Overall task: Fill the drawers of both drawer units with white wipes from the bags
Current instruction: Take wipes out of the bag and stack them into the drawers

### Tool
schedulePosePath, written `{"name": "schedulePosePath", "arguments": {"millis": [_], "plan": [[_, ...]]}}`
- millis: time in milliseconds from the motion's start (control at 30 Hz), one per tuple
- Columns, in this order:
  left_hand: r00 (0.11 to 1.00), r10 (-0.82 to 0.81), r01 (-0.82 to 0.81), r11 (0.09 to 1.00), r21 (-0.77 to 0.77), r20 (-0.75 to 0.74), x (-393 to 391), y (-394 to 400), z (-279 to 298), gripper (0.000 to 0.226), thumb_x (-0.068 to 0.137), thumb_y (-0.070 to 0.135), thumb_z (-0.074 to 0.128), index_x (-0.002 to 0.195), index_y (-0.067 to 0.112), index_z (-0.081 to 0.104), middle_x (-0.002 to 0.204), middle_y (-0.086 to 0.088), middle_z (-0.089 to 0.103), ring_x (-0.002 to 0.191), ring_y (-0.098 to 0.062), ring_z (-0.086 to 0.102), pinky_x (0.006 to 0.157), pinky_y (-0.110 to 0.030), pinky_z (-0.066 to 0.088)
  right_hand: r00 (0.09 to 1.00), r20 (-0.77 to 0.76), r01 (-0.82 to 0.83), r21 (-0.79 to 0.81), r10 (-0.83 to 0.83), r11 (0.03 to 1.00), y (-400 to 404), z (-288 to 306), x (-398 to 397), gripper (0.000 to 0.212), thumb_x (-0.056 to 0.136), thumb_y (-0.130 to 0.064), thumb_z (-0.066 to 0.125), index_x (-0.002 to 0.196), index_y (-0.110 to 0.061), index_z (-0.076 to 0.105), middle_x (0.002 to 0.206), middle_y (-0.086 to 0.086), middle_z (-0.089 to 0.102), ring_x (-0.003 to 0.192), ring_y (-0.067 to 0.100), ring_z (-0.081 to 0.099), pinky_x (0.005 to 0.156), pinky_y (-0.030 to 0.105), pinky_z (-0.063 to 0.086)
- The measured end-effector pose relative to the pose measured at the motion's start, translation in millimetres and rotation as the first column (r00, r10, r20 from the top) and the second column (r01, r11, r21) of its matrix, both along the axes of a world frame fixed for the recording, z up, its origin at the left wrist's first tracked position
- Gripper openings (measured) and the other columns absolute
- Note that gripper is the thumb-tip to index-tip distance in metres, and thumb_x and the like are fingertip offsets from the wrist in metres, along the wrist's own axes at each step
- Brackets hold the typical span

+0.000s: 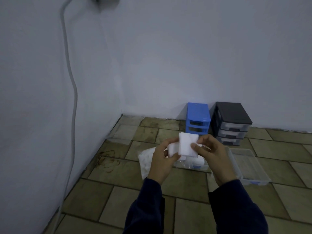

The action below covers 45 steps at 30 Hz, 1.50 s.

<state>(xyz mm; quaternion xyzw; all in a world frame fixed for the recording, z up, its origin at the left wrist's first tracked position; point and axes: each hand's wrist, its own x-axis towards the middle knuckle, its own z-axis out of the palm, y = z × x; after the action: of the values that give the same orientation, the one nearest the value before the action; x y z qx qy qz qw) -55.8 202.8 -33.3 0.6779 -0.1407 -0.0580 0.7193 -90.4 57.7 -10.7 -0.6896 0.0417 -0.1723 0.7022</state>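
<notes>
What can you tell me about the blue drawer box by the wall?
The blue drawer box looks like plastic. It stands upright on the tiled floor, its back at the wall, just left of the black drawer unit. Two drawer slots show in front, both seemingly empty; its bottom is hidden behind the held white wipes. No hand touches it.

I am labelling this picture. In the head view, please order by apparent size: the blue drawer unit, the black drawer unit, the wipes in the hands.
1. black drawer unit
2. blue drawer unit and wipes: look alike; the wipes are nearer, so unsure.
</notes>
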Motion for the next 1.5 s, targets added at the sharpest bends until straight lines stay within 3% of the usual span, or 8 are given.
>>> {"name": "schedulePosePath", "arguments": {"millis": [133,233,467,633,967,1067,1200,1500], "plan": [[0.999,-0.029,0.030,0.999,0.041,-0.042,-0.3,-1.8,-0.4,0.052,0.077,-0.003,0.070,0.120,0.023,0.054,0.114,0.007,0.060,0.106,-0.012,0.057,0.079,-0.022,0.054,0.999,0.001,-0.039,-0.119,0.039,0.992,4.5,-4.8,1.8,0.013,0.079,-0.002,0.068,0.078,-0.012,0.060,0.087,-0.001,0.065,0.078,0.013,0.063,0.063,0.017,0.052],[0.997,-0.032,0.037,0.997,0.073,-0.068,0.0,-2.3,-0.1,0.063,0.076,-0.002,0.071,0.133,0.015,0.049,0.126,-0.002,0.056,0.115,-0.020,0.055,0.083,-0.029,0.056,1.000,-0.017,-0.025,-0.125,0.023,0.992,6.4,-9.4,3.8,0.015,0.075,-0.001,0.072,0.080,-0.011,0.061,0.090,0.000,0.064,0.073,0.010,0.064,0.060,0.017,0.052],[0.997,-0.061,0.065,0.991,0.113,-0.040,-3.0,-2.3,3.9,0.066,0.072,-0.002,0.075,0.129,0.017,0.049,0.115,0.004,0.058,0.106,-0.012,0.056,0.082,-0.023,0.054,1.000,-0.016,0.009,-0.187,-0.012,0.982,8.8,-15.2,6.5,0.018,0.073,-0.003,0.075,0.080,-0.013,0.062,0.087,-0.003,0.063,0.064,0.001,0.061,0.060,0.019,0.052],[0.994,-0.100,0.102,0.992,0.072,-0.044,-4.2,-3.2,3.8,0.053,0.076,0.002,0.073,0.121,0.021,0.053,0.112,0.006,0.062,0.103,-0.012,0.060,0.078,-0.021,0.054,0.998,-0.022,0.044,-0.290,-0.052,0.956,9.9,-15.9,6.5,0.020,0.073,-0.007,0.077,0.080,-0.018,0.061,0.091,-0.004,0.063,0.065,-0.006,0.059,0.056,0.011,0.048],[0.997,-0.038,0.040,0.998,0.037,-0.071,-4.0,-5.4,4.7,0.020,0.096,0.019,0.049,0.113,0.025,0.058,0.113,-0.001,0.064,0.107,-0.017,0.061,0.087,-0.028,0.053,0.998,-0.019,0.048,-0.337,-0.058,0.940,5.4,-19.1,6.5,0.023,0.073,-0.012,0.077,0.080,-0.025,0.060,0.097,-0.004,0.063,0.076,0.000,0.058,0.062,0.014,0.049],[0.997,-0.067,0.066,0.998,-0.019,-0.048,-3.9,-3.0,5.2,0.030,0.095,0.012,0.050,0.119,0.030,0.053,0.117,0.001,0.062,0.101,-0.011,0.062,0.076,-0.022,0.054,0.998,-0.057,-0.012,-0.249,-0.002,0.968,2.6,-22.8,8.0,0.019,0.076,-0.010,0.074,0.082,-0.020,0.060,0.109,0.002,0.060,0.096,0.012,0.059,0.065,0.017,0.053],[0.993,-0.053,0.040,0.992,-0.121,-0.106,-1.0,-1.6,1.9,0.058,0.090,0.006,0.056,0.138,0.030,0.035,0.122,-0.001,0.059,0.102,-0.011,0.063,0.073,-0.022,0.055,0.993,-0.104,-0.063,-0.049,0.058,0.997,0.3,-22.3,7.4,0.027,0.075,-0.002,0.072,0.087,-0.011,0.048,0.107,0.010,0.064,0.095,0.024,0.065,0.071,0.031,0.058],[0.975,0.019,-0.033,0.997,-0.064,-0.219,7.5,8.0,-8.9,0.040,0.087,0.009,0.062,0.126,0.009,0.054,0.116,-0.010,0.065,0.101,-0.021,0.065,0.080,-0.030,0.057,0.992,-0.115,-0.063,-0.015,0.061,0.998,10.7,-31.4,14.0,0.026,0.076,0.001,0.071,0.090,-0.012,0.054,0.098,0.006,0.063,0.092,0.021,0.064,0.071,0.020,0.056]]}}
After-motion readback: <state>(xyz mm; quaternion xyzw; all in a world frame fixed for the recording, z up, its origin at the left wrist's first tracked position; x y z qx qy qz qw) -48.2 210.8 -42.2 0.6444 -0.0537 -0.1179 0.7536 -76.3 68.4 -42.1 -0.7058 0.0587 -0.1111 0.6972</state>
